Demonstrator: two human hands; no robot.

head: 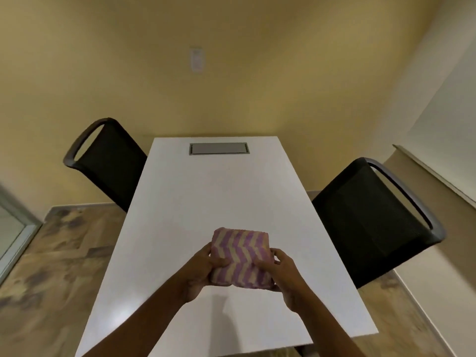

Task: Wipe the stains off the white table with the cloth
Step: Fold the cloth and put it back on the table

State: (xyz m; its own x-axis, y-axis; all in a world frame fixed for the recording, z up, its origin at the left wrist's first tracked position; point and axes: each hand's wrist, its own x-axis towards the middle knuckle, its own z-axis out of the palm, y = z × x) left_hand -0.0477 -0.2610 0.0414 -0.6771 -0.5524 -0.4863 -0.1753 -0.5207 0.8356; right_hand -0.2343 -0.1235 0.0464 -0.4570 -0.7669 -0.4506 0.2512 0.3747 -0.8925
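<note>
While the left hand [199, 271] grips the cloth [242, 256] along its left edge, thumb laid over the top and fingers curled beneath, the right hand [283, 274] grips the opposite edge in much the same way, so the folded bundle sits squarely between the two palms and neither hand is the nearer one. Both forearms reach forward from the bottom of the view and converge on the cloth, wrists roughly level. The cloth, striped in purple and cream zigzags, is folded into a thick, nearly square pad with no marked long axis, its stripes running away from the person. A shadow on the table [219, 191] below the cloth suggests it is held just above the surface, not pressed on it, so wiping looks not yet begun. Beyond the cloth lies most of the bare white top, where any stains are too faint to make out, and at the end farthest from the cloth a grey hatch [219, 148] is set into it. One dark chair [108, 161] stands left of the cloth and another chair [365, 222] right of it
</note>
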